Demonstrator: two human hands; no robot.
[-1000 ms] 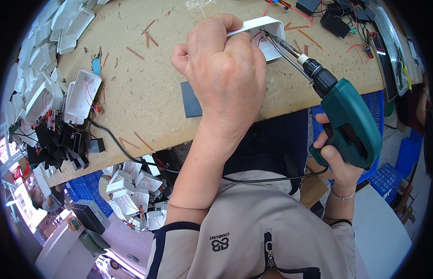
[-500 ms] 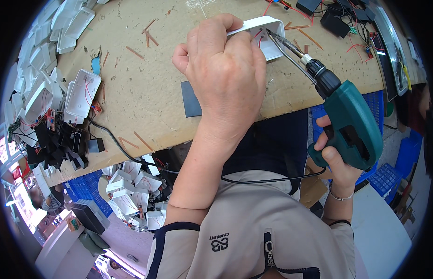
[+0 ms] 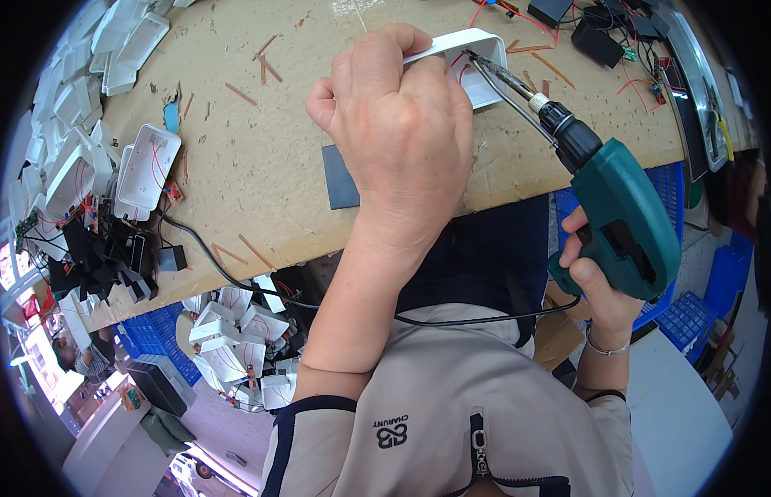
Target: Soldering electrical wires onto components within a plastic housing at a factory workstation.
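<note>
My left hand is closed on a white plastic housing, which it holds tilted on the worktable; the fingertips are partly hidden behind the hand. Red wire shows inside the housing. My right hand grips a green pistol-shaped soldering gun by its handle. The gun's dark tip and thin metal feed tube reach into the housing and meet close to the wire there. Its black cord runs left across my lap. Beside my left wrist a dark flat square piece lies on the table.
White housings are heaped along the left, near black parts with wires. More wired housings sit below the table edge. Brown sticks are scattered over the tabletop. Black boxes and red wires lie at the far right.
The soldering gun has shifted slightly left and up, its tip going a little further into the housing. My left hand and the housing stay nearly still.
</note>
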